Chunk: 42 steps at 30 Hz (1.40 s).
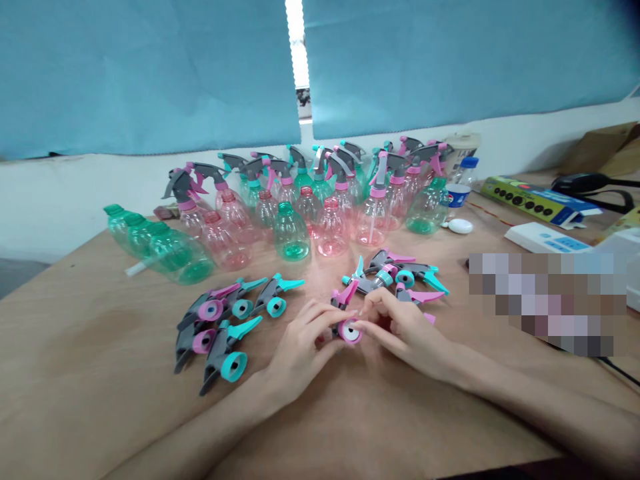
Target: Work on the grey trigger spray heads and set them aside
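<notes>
A grey and pink trigger spray head (pixel 345 293) is pinched in my left hand (pixel 303 343), its pink collar turned toward me. Inside that collar shows a white ring (pixel 351 331) with a dark centre. My right hand (pixel 403 327) is curled at the collar's right side, its thumb tip on the ring's edge. Left of my hands lie several spray heads with turquoise or pink collars, one a turquoise-collared head (pixel 233 366). Behind my right hand is a second group, including a pink-lever spray head (pixel 420 293).
Several clear green and pink bottles stand at the back, among them a green bottle (pixel 293 233); many carry spray heads. Green bottles (pixel 170 250) lean or lie at the left. At right are a yellow-green box (pixel 535 200), a white power strip (pixel 547 237) and a blurred-out patch.
</notes>
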Motion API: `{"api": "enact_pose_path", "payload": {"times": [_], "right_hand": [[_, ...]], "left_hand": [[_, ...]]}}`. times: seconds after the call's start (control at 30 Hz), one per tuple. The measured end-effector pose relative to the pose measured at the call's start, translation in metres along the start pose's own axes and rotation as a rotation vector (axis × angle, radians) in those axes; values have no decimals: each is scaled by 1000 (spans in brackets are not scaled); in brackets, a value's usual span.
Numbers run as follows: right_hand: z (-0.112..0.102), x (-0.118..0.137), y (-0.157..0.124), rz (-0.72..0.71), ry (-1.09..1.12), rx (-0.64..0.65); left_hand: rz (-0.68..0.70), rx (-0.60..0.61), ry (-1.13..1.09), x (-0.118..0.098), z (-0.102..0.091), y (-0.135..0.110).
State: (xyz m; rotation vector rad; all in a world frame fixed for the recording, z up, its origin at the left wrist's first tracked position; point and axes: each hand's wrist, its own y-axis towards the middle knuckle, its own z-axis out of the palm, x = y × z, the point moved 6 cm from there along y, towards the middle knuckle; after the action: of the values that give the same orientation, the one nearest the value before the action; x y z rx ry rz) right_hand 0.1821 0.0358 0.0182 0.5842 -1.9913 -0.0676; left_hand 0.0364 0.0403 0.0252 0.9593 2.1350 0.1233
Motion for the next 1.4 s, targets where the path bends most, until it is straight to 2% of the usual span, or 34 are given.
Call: {"api": "enact_pose_path", "payload": {"times": [0.27,0.67,0.93,1.23,1.4], "right_hand": [[-3,15,-2,-230,-216,-15],[-5,14,-2,-205,-318,-2],[-4,16,-2,-225,-309,-5],[1,19,-5,-309,-404,-129],[4,21,-8,-327,-433,-208]], "left_hand": [[-22,-14,36,2,-1,0],[33,-45,90,0,-2,-2],[104,-35,145,-6,0,-5],[97,-15,144,-6,3,-4],[140,2,155,-8,5,-5]]}}
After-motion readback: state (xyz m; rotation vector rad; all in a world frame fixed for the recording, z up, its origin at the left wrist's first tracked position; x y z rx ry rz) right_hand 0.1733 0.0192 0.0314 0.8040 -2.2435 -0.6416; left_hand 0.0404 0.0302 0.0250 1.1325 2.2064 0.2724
